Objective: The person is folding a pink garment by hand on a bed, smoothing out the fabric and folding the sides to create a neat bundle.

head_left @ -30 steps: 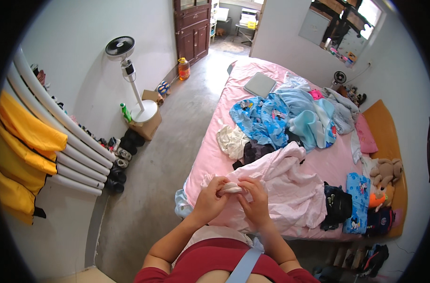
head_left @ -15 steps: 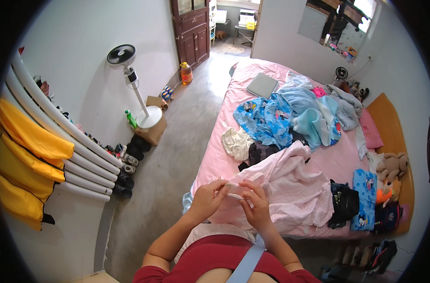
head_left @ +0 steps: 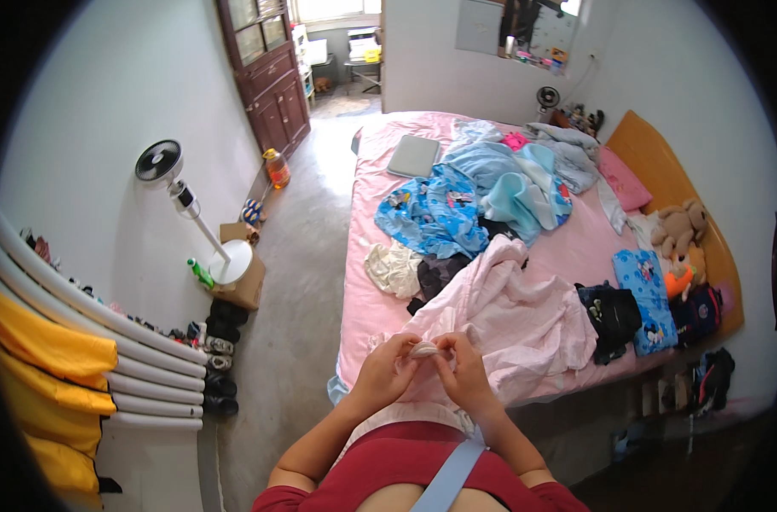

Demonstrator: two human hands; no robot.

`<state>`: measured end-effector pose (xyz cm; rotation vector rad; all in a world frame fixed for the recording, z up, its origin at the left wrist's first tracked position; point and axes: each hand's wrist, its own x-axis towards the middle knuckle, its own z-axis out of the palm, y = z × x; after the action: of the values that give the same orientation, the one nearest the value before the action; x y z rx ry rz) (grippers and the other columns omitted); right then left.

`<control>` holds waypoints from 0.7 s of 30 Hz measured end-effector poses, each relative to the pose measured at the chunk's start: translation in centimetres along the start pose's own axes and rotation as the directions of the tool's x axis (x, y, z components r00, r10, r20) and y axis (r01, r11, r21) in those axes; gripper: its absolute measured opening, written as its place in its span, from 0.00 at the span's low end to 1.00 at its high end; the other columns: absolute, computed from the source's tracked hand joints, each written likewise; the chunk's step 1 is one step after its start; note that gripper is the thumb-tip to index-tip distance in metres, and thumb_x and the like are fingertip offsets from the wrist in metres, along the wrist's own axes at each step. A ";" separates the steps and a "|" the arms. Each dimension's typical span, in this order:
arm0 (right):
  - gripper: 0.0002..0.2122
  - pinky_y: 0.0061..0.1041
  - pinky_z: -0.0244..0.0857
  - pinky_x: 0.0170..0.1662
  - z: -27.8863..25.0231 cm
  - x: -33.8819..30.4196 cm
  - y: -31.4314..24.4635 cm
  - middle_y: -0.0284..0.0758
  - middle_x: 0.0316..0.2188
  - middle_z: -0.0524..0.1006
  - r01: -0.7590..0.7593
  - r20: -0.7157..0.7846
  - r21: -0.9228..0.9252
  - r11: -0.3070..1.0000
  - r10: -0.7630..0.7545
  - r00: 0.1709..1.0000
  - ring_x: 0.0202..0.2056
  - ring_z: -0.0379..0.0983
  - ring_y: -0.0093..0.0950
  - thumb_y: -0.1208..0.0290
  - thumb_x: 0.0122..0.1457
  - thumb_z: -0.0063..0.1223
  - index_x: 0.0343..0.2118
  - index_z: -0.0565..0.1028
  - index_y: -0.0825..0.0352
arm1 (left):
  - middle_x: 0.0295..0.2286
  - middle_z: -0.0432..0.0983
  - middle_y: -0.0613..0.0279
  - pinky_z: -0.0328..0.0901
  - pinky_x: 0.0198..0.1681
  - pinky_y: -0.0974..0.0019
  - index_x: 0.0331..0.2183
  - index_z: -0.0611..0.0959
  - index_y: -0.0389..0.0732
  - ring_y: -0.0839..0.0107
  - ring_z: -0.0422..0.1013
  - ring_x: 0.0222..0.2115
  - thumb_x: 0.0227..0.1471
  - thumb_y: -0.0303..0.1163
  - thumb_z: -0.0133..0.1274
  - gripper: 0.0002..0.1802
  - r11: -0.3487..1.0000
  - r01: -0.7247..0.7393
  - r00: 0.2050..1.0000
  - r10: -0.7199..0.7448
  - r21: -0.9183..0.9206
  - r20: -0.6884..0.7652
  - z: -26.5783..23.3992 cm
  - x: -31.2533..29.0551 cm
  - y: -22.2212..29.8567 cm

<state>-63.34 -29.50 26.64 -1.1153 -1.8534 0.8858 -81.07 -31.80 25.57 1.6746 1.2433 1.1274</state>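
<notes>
A pale pink cloth (head_left: 525,311) spreads in loose folds over the near part of the bed, its near edge drawn up to my body. My left hand (head_left: 385,369) pinches a gathered bit of that edge between thumb and fingers. Close beside it, my right hand (head_left: 462,372) pinches the same bunched edge, with a short twisted length of fabric showing between the two. Just beyond the cloth are a cream garment (head_left: 393,270) and a dark garment (head_left: 448,275). Whether the cloth is a cover or a garment, I cannot tell.
The bed (head_left: 367,299) has a pink sheet, with blue patterned bedding (head_left: 435,213), a grey flat case (head_left: 414,156), folded black clothes (head_left: 608,320) and plush toys (head_left: 680,224) on it. A white fan (head_left: 202,224) stands left, past the grey floor (head_left: 290,282).
My hands have come closer together, and the edge once held stretched between them is now bunched. The whole view has swung, so the room's things sit further left.
</notes>
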 end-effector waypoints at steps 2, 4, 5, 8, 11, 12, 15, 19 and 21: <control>0.09 0.36 0.65 0.38 0.4 -0.3 -0.1 0.42 0.33 0.74 0.100 -0.108 0.101 0.990 -0.089 0.990 0.36 0.72 0.42 0.79 0.52 0.53 0.37 0.72 0.69 | 0.39 0.75 0.49 0.66 0.45 0.63 0.48 0.69 0.36 0.59 0.74 0.43 0.49 0.24 0.55 0.23 1.000 -0.028 0.999 0.028 0.004 0.028 0.3 0.4 -0.4; 0.10 0.35 0.65 0.38 -0.4 -0.1 0.0 0.43 0.34 0.73 0.124 -0.054 0.014 0.992 -0.123 0.991 0.36 0.72 0.42 0.80 0.51 0.53 0.37 0.72 0.69 | 0.39 0.74 0.47 0.66 0.44 0.62 0.45 0.70 0.35 0.56 0.73 0.42 0.48 0.24 0.54 0.21 1.000 -0.020 1.000 0.020 0.011 0.017 0.8 0.6 -0.3; 0.11 0.35 0.65 0.38 -0.8 -0.1 0.0 0.44 0.34 0.73 0.156 0.018 -0.065 0.986 -0.155 0.988 0.36 0.72 0.42 0.81 0.49 0.53 0.38 0.72 0.69 | 0.39 0.74 0.47 0.66 0.44 0.62 0.45 0.70 0.35 0.56 0.73 0.42 0.48 0.24 0.54 0.21 1.000 -0.026 0.999 0.026 0.005 0.021 1.0 0.8 -0.1; 0.12 0.34 0.64 0.38 -0.6 -0.7 0.3 0.44 0.33 0.72 0.182 -0.059 -0.131 0.975 -0.190 0.980 0.35 0.71 0.41 0.82 0.47 0.52 0.37 0.72 0.69 | 0.37 0.74 0.47 0.66 0.42 0.60 0.45 0.70 0.36 0.53 0.73 0.38 0.46 0.24 0.55 0.22 0.994 -0.106 0.993 0.106 0.011 0.046 1.0 1.1 -0.1; 0.10 0.32 0.63 0.38 -0.5 -0.6 0.0 0.43 0.32 0.72 0.148 -0.156 -0.048 0.988 -0.153 0.976 0.35 0.70 0.40 0.82 0.48 0.51 0.36 0.72 0.70 | 0.33 0.75 0.50 0.65 0.40 0.60 0.42 0.73 0.36 0.55 0.72 0.35 0.45 0.25 0.56 0.19 0.984 -0.163 0.986 0.162 0.065 0.023 0.1 1.6 -0.8; 0.10 0.32 0.63 0.38 -0.5 -0.5 -0.2 0.43 0.32 0.72 0.147 -0.134 -0.046 0.988 -0.152 0.979 0.35 0.70 0.40 0.82 0.48 0.51 0.36 0.72 0.70 | 0.32 0.75 0.51 0.65 0.39 0.60 0.40 0.75 0.36 0.55 0.72 0.35 0.43 0.25 0.56 0.18 0.982 -0.182 0.980 0.177 0.047 0.086 -0.3 1.6 -1.7; 0.07 0.29 0.63 0.37 -0.5 -0.2 -0.6 0.41 0.31 0.71 0.155 -0.210 -0.079 0.985 -0.169 0.963 0.33 0.69 0.37 0.82 0.51 0.49 0.35 0.72 0.71 | 0.29 0.75 0.51 0.66 0.36 0.59 0.34 0.78 0.36 0.54 0.72 0.33 0.39 0.26 0.56 0.14 0.981 -0.189 0.977 0.182 0.050 0.114 -0.8 1.3 -4.0; 0.05 0.20 0.59 0.37 -0.6 0.5 -0.8 0.34 0.31 0.68 0.184 -0.254 -0.064 0.981 -0.194 0.947 0.33 0.65 0.26 0.75 0.57 0.51 0.34 0.70 0.71 | 0.24 0.75 0.52 0.65 0.32 0.58 0.30 0.80 0.37 0.53 0.72 0.29 0.36 0.26 0.56 0.12 0.981 -0.189 0.980 0.186 0.045 0.071 -1.0 0.1 -6.7; 0.05 0.20 0.59 0.37 -0.8 0.9 -0.9 0.34 0.31 0.68 0.186 -0.246 -0.092 0.978 -0.203 0.948 0.33 0.65 0.26 0.75 0.58 0.51 0.33 0.70 0.71 | 0.23 0.75 0.54 0.65 0.33 0.58 0.28 0.80 0.37 0.53 0.72 0.29 0.35 0.26 0.56 0.10 0.988 -0.126 0.992 0.126 0.086 0.004 -1.4 -0.6 -7.3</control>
<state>-63.22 -28.84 27.99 -1.0135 -1.7535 0.5434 -84.70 -30.50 19.23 1.8393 1.2168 1.1642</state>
